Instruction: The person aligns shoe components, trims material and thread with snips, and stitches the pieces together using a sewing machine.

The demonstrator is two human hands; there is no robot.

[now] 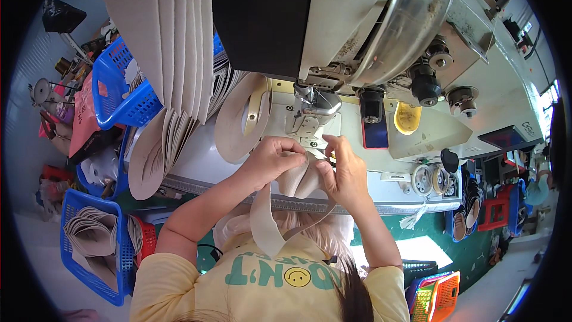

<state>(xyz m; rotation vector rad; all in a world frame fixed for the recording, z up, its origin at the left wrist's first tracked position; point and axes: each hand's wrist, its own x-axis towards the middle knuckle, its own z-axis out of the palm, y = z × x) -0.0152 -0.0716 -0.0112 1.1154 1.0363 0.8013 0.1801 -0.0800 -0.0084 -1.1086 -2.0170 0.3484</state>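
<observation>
My left hand [279, 158] is closed, thumb and fingers pinching the upper edge of a beige, curved piece that looks like a shoe upper [295, 181]. On its right side, my right hand [345, 174] has the thumb against the same piece and the index finger raised near the machine; its grip is partly hidden. A strip of the piece hangs in a loop below my hands, over the table's front edge. Just beyond my fingers stands the presser foot [311, 130] of a sewing machine [369, 30]. The needle itself is too small to make out.
Layered beige pieces [173, 134] hang and stand at the left of the table [196, 158]. Blue baskets [122, 262] with more pieces flank it. A yellow dish [407, 118], a dark blue phone-like slab [375, 133] and bobbins [422, 177] lie to the right.
</observation>
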